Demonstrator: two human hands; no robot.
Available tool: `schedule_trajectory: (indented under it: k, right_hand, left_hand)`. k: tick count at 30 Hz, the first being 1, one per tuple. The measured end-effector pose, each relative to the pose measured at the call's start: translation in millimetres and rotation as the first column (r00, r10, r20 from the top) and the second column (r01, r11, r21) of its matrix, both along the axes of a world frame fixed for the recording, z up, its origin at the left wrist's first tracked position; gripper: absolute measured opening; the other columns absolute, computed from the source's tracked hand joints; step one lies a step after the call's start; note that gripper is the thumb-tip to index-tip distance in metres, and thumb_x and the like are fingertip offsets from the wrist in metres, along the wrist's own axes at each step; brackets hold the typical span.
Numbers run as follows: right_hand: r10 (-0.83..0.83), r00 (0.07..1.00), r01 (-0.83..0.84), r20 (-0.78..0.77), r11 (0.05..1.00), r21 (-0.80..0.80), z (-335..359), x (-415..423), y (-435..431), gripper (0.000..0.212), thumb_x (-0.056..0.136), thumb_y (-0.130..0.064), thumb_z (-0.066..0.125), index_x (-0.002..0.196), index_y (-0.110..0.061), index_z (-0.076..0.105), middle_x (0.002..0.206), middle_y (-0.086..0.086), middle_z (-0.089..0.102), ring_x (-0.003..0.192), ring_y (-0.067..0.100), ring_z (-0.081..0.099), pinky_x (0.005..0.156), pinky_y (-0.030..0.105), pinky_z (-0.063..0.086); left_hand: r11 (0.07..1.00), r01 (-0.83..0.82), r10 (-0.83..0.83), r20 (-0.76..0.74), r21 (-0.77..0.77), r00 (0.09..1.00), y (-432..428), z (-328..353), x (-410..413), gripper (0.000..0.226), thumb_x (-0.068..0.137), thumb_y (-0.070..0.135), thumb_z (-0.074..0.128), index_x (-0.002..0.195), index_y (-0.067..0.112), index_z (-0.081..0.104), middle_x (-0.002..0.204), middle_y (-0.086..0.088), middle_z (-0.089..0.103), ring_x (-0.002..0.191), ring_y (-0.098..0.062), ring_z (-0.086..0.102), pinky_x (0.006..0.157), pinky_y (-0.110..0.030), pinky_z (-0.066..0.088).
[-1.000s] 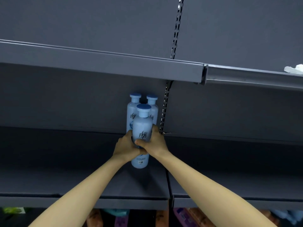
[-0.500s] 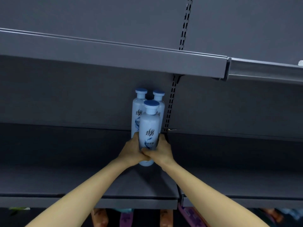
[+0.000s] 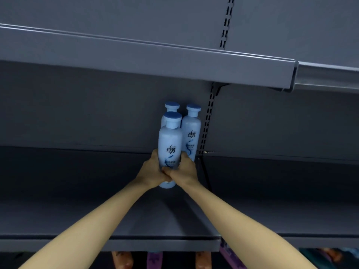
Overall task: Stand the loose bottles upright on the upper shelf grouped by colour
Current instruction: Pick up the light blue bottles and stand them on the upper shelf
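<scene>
The left hand (image 3: 152, 171) comes up from the lower left and wraps its fingers round the lower part of a pale blue bottle (image 3: 170, 140) with a darker blue cap. The bottle is upright over the grey shelf (image 3: 77, 191); I can't tell whether its base touches the board. Right behind it stands a second matching bottle (image 3: 172, 106), mostly hidden apart from its cap. Just beside that one, a third bottle (image 3: 192, 131) stands upright against the back panel. The right hand (image 3: 186, 171) grips the front bottle from the other side, thumbs meeting across the label. Further right a slotted upright (image 3: 206, 125) runs up the back panel. Blurred orange and purple packs (image 3: 153, 259) show below the shelf.
</scene>
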State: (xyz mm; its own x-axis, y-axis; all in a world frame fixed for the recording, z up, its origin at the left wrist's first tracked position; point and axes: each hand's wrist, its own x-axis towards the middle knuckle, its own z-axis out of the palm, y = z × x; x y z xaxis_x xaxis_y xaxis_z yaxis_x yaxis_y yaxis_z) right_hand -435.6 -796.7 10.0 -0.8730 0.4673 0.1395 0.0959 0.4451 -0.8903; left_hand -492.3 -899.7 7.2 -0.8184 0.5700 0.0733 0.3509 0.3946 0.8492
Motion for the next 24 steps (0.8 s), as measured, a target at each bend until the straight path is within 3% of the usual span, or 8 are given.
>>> schedule_trajectory:
  k: [4, 9, 16, 24]
  right_hand:
    - [0.007, 1.000, -0.007, -0.006, 1.000, -0.020, -0.8, -8.5, -0.6, 0.043, 0.073, -0.010, 0.074, 0.108, -0.013, 0.050, 0.093, -0.006, 0.057, 0.089, 0.009, 0.057, 0.069, 0.015, 0.046]
    - [-0.009, 1.000, 0.009, -0.021, 1.000, -0.026, -5.0, -17.8, 0.8, 0.045, 0.072, -0.010, 0.074, 0.111, -0.010, 0.049, 0.099, -0.001, 0.061, 0.095, 0.015, 0.061, 0.081, 0.028, 0.053]
    - [0.021, 0.999, -0.023, -0.032, 0.997, -0.079, -9.1, -26.9, 4.6, 0.042, 0.079, -0.008, 0.069, 0.111, -0.013, 0.044, 0.102, -0.001, 0.059, 0.098, 0.014, 0.060, 0.079, 0.025, 0.050]
    - [0.010, 0.999, -0.013, -0.031, 0.997, -0.075, -14.9, -37.0, 6.4, 0.043, 0.080, -0.009, 0.069, 0.113, -0.014, 0.041, 0.105, 0.001, 0.060, 0.102, 0.017, 0.061, 0.087, 0.035, 0.053]
  left_hand:
    - [1.000, 0.006, -0.006, 0.012, 0.010, 1.000, -0.9, -1.6, -8.3, 0.084, 0.068, 0.002, 0.077, 0.136, 0.014, 0.030, 0.110, 0.004, 0.053, 0.098, -0.009, 0.052, 0.073, -0.015, 0.042]
    - [1.000, 0.026, -0.026, 0.027, 0.003, 0.999, 1.9, -0.9, -15.9, 0.086, 0.068, 0.001, 0.077, 0.137, 0.014, 0.028, 0.114, 0.001, 0.053, 0.101, -0.010, 0.051, 0.079, -0.022, 0.044]
    - [0.999, 0.035, -0.035, 0.035, -0.003, 0.999, 7.2, -2.4, -25.6, 0.087, 0.069, -0.002, 0.074, 0.138, 0.015, 0.025, 0.121, -0.005, 0.055, 0.103, -0.012, 0.052, 0.080, -0.024, 0.044]
    - [0.998, 0.063, -0.062, 0.046, 0.000, 0.997, 10.1, -2.5, -32.3, 0.084, 0.072, -0.003, 0.072, 0.139, 0.014, 0.024, 0.118, -0.002, 0.053, 0.102, -0.011, 0.050, 0.079, -0.022, 0.042]
